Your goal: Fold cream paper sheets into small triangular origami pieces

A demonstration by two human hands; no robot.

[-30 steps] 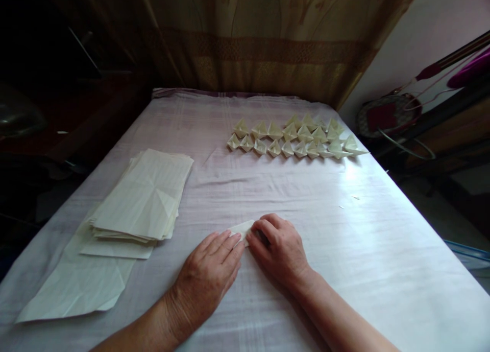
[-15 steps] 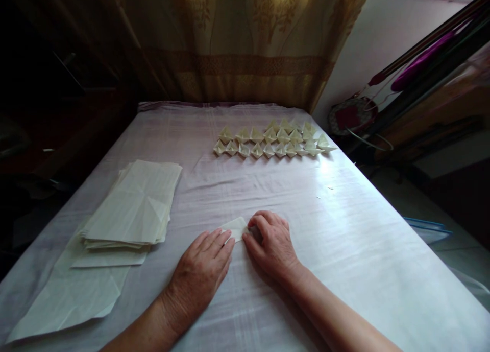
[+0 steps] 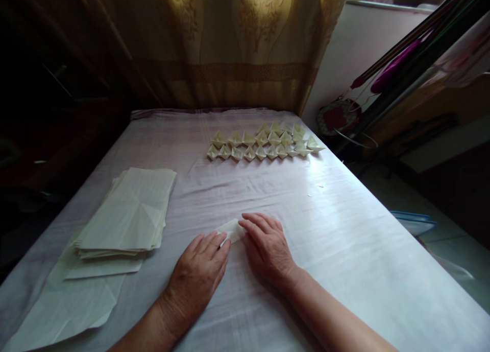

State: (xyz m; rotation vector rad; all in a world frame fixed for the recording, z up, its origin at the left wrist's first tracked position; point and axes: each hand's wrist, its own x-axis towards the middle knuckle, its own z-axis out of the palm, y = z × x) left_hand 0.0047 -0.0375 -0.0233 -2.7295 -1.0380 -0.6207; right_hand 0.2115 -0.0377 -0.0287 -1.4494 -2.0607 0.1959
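A small folded piece of cream paper [image 3: 231, 229] lies on the white cloth-covered table [image 3: 344, 229], near the front middle. My left hand [image 3: 199, 275] rests flat on the cloth, its fingertips on the paper's left end. My right hand [image 3: 266, 247] lies over the paper's right side, fingers stretched out and pressing it down. Most of the paper is hidden under both hands.
A stack of cream paper sheets [image 3: 130, 214] sits at the left, over a larger loose sheet [image 3: 65, 306]. Several small folded paper boats [image 3: 264, 142] stand in rows at the far side. A patterned curtain [image 3: 237, 45] hangs behind. Rods and clutter [image 3: 401, 71] stand to the right.
The camera has tilted up, so everything sits lower and smaller. My right hand's fingers have gone from curled on the paper to stretched flat over it. The left hand stays put.
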